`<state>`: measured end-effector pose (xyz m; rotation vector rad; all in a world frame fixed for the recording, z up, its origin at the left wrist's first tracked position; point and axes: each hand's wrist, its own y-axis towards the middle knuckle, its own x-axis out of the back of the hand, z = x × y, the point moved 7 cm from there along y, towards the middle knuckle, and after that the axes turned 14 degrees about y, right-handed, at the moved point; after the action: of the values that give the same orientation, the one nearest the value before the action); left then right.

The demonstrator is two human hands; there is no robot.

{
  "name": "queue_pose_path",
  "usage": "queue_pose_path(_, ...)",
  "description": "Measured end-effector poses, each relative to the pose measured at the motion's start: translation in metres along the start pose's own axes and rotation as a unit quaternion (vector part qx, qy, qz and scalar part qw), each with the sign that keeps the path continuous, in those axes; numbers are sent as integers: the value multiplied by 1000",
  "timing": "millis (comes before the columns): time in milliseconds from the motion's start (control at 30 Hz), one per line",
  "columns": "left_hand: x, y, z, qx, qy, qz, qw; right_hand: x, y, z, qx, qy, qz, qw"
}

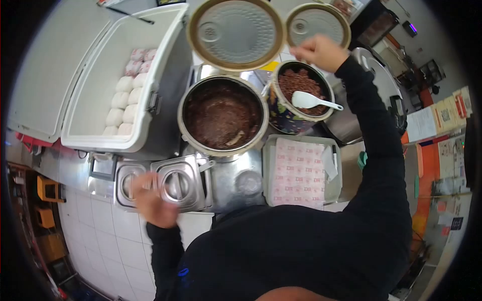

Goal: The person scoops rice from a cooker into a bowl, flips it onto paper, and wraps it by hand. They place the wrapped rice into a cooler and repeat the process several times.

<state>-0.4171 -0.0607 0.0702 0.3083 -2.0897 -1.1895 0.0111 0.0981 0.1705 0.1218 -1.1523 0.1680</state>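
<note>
My right hand [320,51] is raised at the hinge of the small rice cooker's open lid [317,23], fingers closed on its edge. Below it the small cooker pot [300,95] holds reddish-brown rice with a white paddle [314,102] lying in it. My left hand [152,200] is blurred and hovers empty over the steel lidded containers [178,183] at the counter's front. The large cooker pot [223,115] holds dark rice, its lid [236,32] standing open behind it.
A white cooler box [95,128] at the left holds several wrapped white rice balls [125,100], its lid [50,70] swung open. A tray of printed wrapping sheets [299,173] sits right of the pots. Tiled floor lies below the counter. Shelves with papers stand at the right.
</note>
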Motion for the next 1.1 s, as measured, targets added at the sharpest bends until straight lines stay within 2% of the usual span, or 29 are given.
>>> queue_pose_path(33, -31, -5, -39, -9, -163, 94, 982, -15, -16, -58, -52, -17, 14, 998)
queue_pose_path(67, -66, -8, -76, -68, -236, 212, 946, -34, -36, -101, -106, -45, 76, 990)
queue_pose_path(100, -100, -25, -106, -73, -229, 276, 931, -53, -55, -139, -158, -73, 140, 975)
queue_pose_path(133, -131, -36, -129, -44, -226, 325, 917, -69, -67, -165, -143, -72, 126, 979)
queue_pose_path(167, -165, -64, -138, -23, -207, 376, 903, -87, -78, -189, -129, -70, 114, 983)
queue_pose_path(233, -205, -102, -149, -54, -55, 416, 906, -119, -86, -219, -100, -101, 120, 983)
queue_pose_path(300, -235, -148, -144, -50, 54, 553, 830, -125, -92, -216, -127, -139, 106, 976)
queue_pose_path(333, -243, -166, -138, -45, 109, 613, 782, -122, -91, -214, -132, -108, 110, 979)
queue_pose_path(433, -258, -185, -125, 15, 116, 659, 743, -91, -80, -211, -86, -101, 75, 988)
queue_pose_path(467, -256, -180, -121, 56, 90, 635, 766, -75, -74, -210, -89, -93, 56, 990)
queue_pose_path(533, -249, -172, -109, 138, 39, 581, 801, -48, -58, -205, -60, -164, 23, 984)
queue_pose_path(633, -247, -151, -104, 288, -196, 453, 821, -43, -27, -205, -59, -236, 4, 970)
queue_pose_path(667, -251, -146, -109, 294, -237, 444, 812, -45, -19, -205, -58, -259, 3, 964)
queue_pose_path(767, -257, -114, -144, 362, -422, 418, 718, -81, -7, -206, 20, -271, 34, 962)
queue_pose_path(800, -261, -107, -149, 343, -429, 413, 726, -83, -12, -200, 22, -254, 42, 966)
queue_pose_path(933, -274, -82, -156, 405, -502, 331, 688, -95, -28, -201, 42, -217, 75, 972)
queue_pose_path(1100, -313, -51, -162, 502, -575, 248, 596, -104, -64, -184, 86, -278, 99, 952)
